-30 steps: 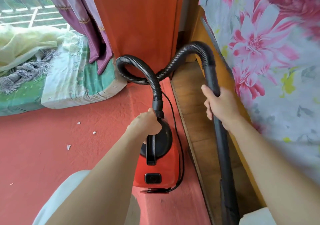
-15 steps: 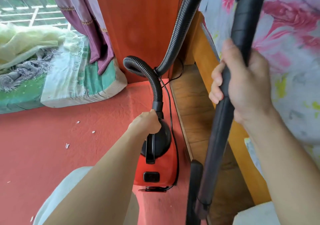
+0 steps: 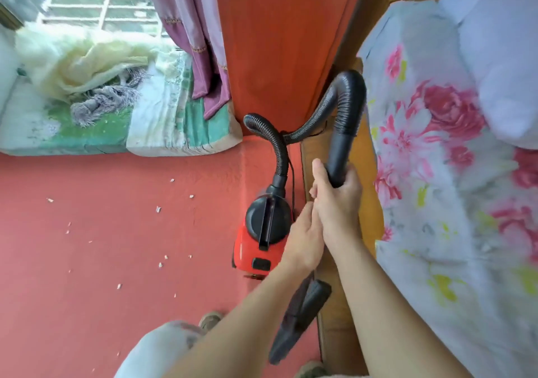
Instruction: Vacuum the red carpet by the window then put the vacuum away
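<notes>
Since the earlier frame left hand (image 3: 302, 241) has let go of the canister handle and moved right to join right hand (image 3: 334, 200) on the black wand (image 3: 339, 156); wand has dropped from high in view to mid-frame. Right hand closed around wand's upper end; left hand just below it, touching it, seems to wrap the tube but its fingers are hidden so can't confirm. Red canister vacuum (image 3: 259, 246) sits on red carpet (image 3: 102, 232) at its right edge, beside wooden bed frame (image 3: 358, 145). Floor nozzle (image 3: 300, 319) hangs near, just off the carpet. White crumbs (image 3: 158, 209) scattered left, uncleaned.

Handling, judged: wand rigid, smooth plastic, light; grip high for steering. Ribbed hose (image 3: 320, 115) flexible, springy, will tug the canister. Canister small, likely light; lift by top black handle (image 3: 266, 223).

No brand or writing readable
</notes>
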